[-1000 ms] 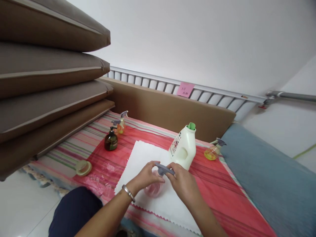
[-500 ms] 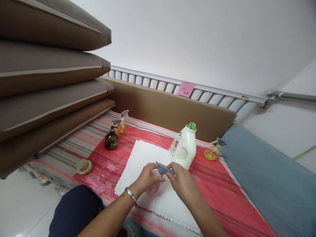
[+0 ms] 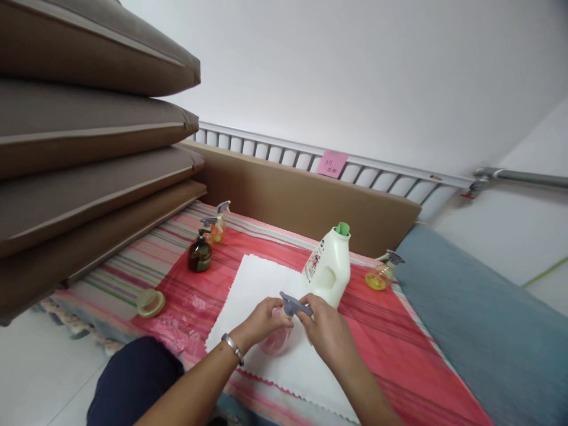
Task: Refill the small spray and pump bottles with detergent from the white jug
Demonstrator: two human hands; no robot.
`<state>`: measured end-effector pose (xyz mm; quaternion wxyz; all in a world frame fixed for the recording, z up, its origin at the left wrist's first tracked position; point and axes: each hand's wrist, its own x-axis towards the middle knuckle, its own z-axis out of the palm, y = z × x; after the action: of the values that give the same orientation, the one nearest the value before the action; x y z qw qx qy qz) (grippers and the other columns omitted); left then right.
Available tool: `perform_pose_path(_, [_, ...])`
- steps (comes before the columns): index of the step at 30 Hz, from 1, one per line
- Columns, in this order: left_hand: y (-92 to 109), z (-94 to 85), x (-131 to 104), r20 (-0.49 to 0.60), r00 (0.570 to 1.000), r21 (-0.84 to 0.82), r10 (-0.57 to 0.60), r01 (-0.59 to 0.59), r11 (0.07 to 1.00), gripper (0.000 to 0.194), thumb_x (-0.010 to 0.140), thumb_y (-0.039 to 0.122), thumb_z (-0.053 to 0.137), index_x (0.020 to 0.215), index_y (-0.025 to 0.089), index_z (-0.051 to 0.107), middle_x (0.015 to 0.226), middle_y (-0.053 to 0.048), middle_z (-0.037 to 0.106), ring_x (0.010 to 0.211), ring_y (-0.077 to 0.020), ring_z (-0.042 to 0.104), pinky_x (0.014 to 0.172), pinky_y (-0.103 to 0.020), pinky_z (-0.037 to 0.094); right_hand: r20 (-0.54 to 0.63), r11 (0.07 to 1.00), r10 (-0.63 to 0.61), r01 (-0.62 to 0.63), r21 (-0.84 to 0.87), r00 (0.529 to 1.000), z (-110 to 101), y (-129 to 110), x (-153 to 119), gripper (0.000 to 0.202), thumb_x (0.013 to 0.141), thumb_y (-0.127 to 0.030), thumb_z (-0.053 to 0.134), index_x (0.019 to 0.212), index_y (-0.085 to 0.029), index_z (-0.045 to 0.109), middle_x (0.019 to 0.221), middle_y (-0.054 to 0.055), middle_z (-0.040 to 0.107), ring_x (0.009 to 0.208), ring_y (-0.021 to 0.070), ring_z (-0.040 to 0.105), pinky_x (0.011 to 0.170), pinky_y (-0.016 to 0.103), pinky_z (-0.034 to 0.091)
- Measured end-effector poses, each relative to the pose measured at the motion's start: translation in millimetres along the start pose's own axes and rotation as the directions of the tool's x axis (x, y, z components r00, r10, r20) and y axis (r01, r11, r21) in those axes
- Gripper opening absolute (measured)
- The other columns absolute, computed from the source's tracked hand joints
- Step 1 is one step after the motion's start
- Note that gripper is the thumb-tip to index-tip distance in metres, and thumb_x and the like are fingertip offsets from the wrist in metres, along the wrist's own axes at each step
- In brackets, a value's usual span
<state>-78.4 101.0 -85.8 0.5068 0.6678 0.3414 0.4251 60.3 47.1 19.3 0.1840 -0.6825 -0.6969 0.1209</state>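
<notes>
from here, the print on the label (image 3: 313, 263) of the white jug (image 3: 329, 269) is too small to read, and the jug's foot is partly hidden behind the right hand (image 3: 328, 328). above the jug, the writing on the pink note (image 3: 332, 163) is too small to make out. nearer than the jug, the left hand (image 3: 265, 320) covers part of the clear bottle (image 3: 276, 343); both forearms run out of sight below. left of the jug, a dark pump bottle (image 3: 199, 255) partly hides the spray bottles (image 3: 218, 232) behind it. farther left, the cushion stack (image 3: 89, 142) is cut off, as is the blue cover (image 3: 483, 302) to the jug's right.
</notes>
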Motion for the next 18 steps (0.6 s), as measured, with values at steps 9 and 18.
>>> perform_pose_path(9, [2.4, -2.6, -15.9, 0.024, 1.0, -0.171, 0.007, -0.003, 0.985, 0.035, 0.075, 0.031, 0.062, 0.106, 0.015, 0.064, 0.105, -0.008, 0.065, 0.103, -0.0241, 0.056, 0.093, -0.036, 0.04, 0.054, 0.925, -0.082, 0.056, 0.376, 0.995, -1.6, 26.5, -0.1, 0.044, 0.083, -0.048, 0.041, 0.115, -0.019, 0.05, 0.082, 0.002, 0.065, 0.07, 0.0176, 0.064, 0.065, 0.029, 0.049])
perform_pose_path(18, [32.3, -8.3, -18.4, 0.363, 0.931, -0.276, 0.044, 0.063, 0.959, 0.043, 0.071, 0.039, 0.07, 0.106, 0.015, 0.066, 0.099, -0.006, 0.068, 0.097, -0.0232, 0.059, 0.092, -0.036, 0.042, 0.064, 0.883, -0.38, 0.341, 0.324, 0.923, -0.5, 51.5, -16.2, 0.049, 0.079, -0.022, 0.047, 0.127, -0.03, 0.05, 0.141, 0.009, 0.04, 0.106, 0.0216, 0.058, 0.089, 0.037, 0.047])
